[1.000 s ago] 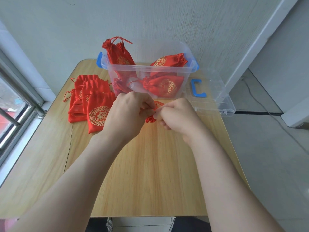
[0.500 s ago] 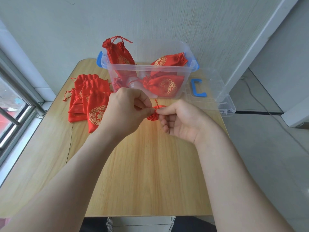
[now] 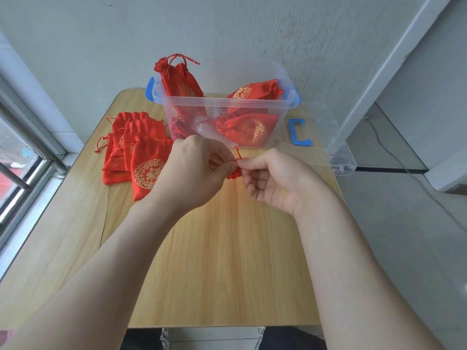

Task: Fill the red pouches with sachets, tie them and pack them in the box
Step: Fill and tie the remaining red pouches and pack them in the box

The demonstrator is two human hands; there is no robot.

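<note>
From the head camera, both hands meet above the wooden table [image 3: 214,248], just in front of the clear plastic box [image 3: 227,104]. The left hand [image 3: 194,173] has its fingers curled round the pouch [image 3: 233,175], of which only a bit of gathered red neck shows past the knuckles. The right hand [image 3: 275,180] pinches the drawstring [image 3: 236,152] between thumb and forefinger, its other fingers loosely curled and holding nothing.

Three tied pouches [image 3: 249,128] already sit in the box, and a stack of flat pouches [image 3: 141,150] lies to the left on the table. The box lid [image 3: 338,157] rests to the right.

The step looks like knotting the cord. The thin string could slip from the right pinch before the knot sets, leaving the neck loose. Whether a sachet is inside cannot be told — the pouch body is hidden.
</note>
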